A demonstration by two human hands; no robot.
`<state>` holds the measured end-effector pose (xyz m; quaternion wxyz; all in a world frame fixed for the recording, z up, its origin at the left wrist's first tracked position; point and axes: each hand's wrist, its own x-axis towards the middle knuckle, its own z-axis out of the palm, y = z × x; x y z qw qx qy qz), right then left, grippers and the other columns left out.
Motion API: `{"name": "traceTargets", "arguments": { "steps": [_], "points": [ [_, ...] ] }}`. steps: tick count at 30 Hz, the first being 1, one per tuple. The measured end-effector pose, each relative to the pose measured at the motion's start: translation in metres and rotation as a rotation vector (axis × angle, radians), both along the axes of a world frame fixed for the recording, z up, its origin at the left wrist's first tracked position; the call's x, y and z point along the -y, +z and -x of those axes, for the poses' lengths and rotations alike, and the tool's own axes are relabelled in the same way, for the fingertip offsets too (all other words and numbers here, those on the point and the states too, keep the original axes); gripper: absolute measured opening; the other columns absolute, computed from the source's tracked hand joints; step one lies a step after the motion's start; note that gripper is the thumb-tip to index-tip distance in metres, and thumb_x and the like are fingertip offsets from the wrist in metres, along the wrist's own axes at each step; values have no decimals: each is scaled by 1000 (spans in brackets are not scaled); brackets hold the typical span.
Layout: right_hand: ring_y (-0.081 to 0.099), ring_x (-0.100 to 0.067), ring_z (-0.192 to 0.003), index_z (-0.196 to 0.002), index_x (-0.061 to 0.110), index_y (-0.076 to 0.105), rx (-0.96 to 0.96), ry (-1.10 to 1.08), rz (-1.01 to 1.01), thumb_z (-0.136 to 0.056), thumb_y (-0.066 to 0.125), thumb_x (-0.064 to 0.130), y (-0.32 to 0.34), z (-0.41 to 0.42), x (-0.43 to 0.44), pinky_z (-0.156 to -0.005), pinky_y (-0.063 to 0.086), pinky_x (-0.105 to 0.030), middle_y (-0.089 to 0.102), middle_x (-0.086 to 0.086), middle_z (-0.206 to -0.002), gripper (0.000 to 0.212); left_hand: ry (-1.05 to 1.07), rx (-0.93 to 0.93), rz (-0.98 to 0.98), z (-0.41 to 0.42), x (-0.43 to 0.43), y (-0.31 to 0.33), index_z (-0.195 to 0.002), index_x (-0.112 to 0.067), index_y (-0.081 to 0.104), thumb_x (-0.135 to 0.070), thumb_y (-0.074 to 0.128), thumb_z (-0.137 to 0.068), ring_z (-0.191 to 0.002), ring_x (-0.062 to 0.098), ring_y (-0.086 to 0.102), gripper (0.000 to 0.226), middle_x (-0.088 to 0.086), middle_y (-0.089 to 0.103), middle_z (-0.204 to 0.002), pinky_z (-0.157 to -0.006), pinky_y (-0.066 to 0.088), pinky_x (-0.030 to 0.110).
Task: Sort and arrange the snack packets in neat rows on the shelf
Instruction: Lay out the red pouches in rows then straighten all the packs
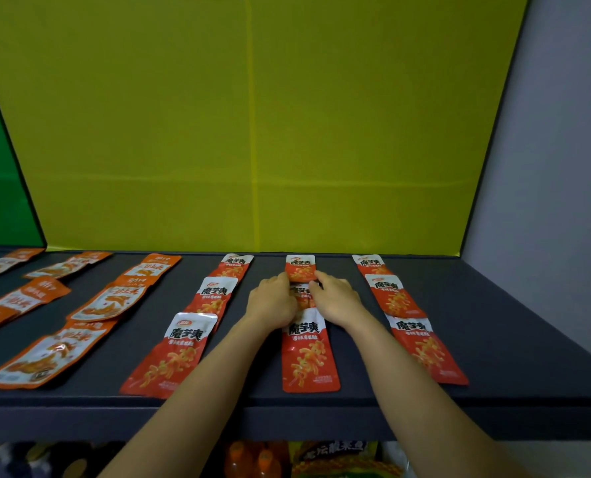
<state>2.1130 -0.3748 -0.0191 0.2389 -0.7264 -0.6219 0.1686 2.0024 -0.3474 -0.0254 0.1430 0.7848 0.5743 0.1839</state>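
Both hands bracket the middle red packet (pixel 300 292) at frame centre. Left hand (pixel 272 301) and right hand (pixel 336 298) curl fingers against its side edges; pinching or only nudging, cannot tell. It lies flat on the dark shelf (pixel 494 339), between rear packet (pixel 300 267) and front packet (pixel 309 353). Judged light, limp, slick foil; take it by the sealed edges, not the soft belly.

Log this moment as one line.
step: straightening centre red column | left hand: beside middle packet | right hand: beside same packet | grip: unclear
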Motion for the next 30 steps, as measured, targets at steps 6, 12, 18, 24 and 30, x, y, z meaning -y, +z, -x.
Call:
{"name": "traceTargets", "arguments": {
  "steps": [6, 12, 18, 24, 30],
  "points": [
    [31, -30, -137, -145, 12, 30, -39, 9, -39, -100, 28, 30, -4, -2, -2, -110, 30, -40, 37, -11, -148, 48, -14, 72, 21, 2, 6, 1, -128, 0, 40, -10, 35, -92, -122, 36, 44, 38, 22, 50, -130, -98, 38, 43],
    [40, -28, -131, -137, 16, 42, -108, -44, -202, -99, 35, 28, 4, 0, 11, -108, 32, -46, 43, -7, -143, 41, -29, 242, -98, 23, 34, 21, -118, 3, 48, -10, 38, -94, -118, 34, 50, 29, 22, 55, -125, -96, 40, 45],
    [57, -17, -113, -117, 17, 62, -252, 90, -264, -94, 46, 17, 23, 34, 40, -91, 42, -26, 65, -2, -118, 28, 18, 282, -203, 98, 49, 39, -125, -8, 53, -15, 40, -96, -119, 29, 52, 32, 12, 57, -129, -99, 41, 38],
    [55, -21, -117, -123, 11, 57, -35, 270, -35, -95, 44, 24, 29, 96, 55, -95, 43, -29, 61, -5, -125, 33, 19, 138, 1, 163, 49, 20, -135, -8, 37, -16, 41, -96, -128, 24, 44, 40, 12, 45, -141, -97, 33, 26],
    [40, -25, -129, -130, 17, 48, -42, 211, -12, -97, 41, 33, 3, 125, 57, -103, 37, -38, 50, -6, -136, 37, -97, 194, 22, 179, 55, -5, -128, -11, 40, -21, 33, -98, -117, 27, 49, 32, 13, 53, -127, -96, 38, 36]
  ]
}}
